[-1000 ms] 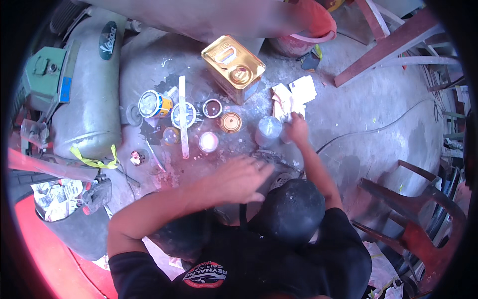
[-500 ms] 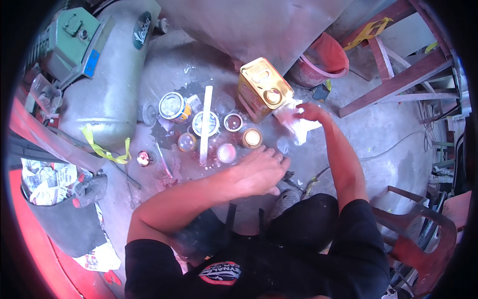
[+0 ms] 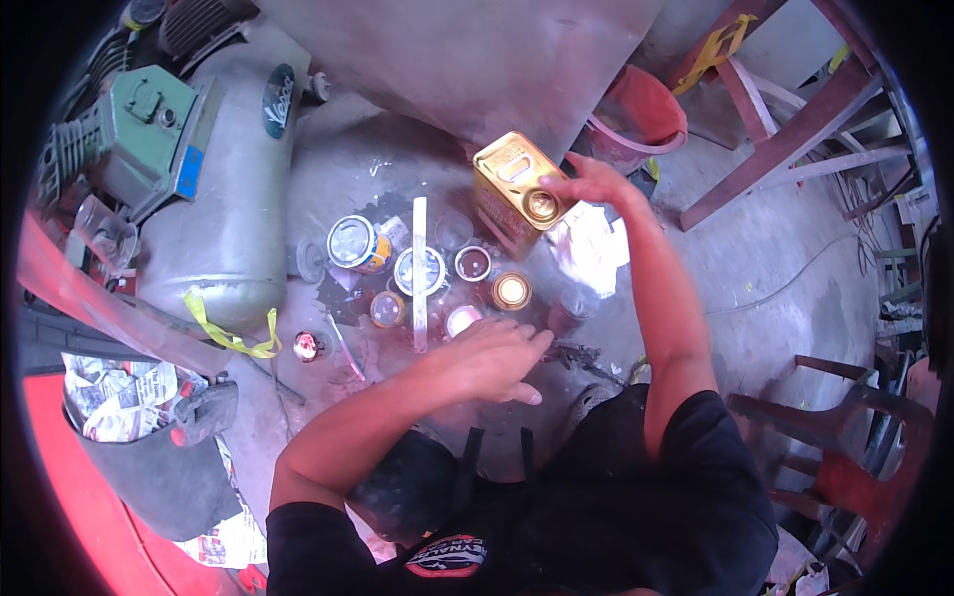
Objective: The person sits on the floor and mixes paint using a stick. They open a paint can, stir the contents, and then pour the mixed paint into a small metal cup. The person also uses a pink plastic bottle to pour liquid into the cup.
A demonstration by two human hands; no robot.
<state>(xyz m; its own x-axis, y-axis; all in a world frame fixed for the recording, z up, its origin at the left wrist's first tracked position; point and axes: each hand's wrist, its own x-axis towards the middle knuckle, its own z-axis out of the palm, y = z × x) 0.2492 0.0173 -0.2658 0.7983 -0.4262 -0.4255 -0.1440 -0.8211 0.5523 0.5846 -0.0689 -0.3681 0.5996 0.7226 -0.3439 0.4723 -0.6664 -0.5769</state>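
My right hand (image 3: 596,183) is at the right edge of a rectangular gold tin (image 3: 515,164), a finger or the thumb lying on its top beside the round cap and the other fingers along its edge. The tin stands on the floor. Below that hand lies crumpled white cloth or paper (image 3: 588,248). My left hand (image 3: 492,360) hovers palm down and holds nothing, its fingers stretched and the thumb apart. It partly covers a cup of pink liquid (image 3: 463,320). Close by are a small gold-rimmed can (image 3: 511,291) and a cup of dark liquid (image 3: 473,263).
A pale flat stick (image 3: 419,288) lies across an open can (image 3: 405,270). Left of it stands a larger lidded can (image 3: 352,241). A grey compressor tank (image 3: 224,219) fills the left side. At the right are a pink bucket (image 3: 621,137), wooden beams (image 3: 775,149) and a chair (image 3: 855,417).
My right hand has moved from the white cloth up to the gold tin. My left hand has shifted slightly left and down, away from the gold-rimmed can. The view has tilted a little.
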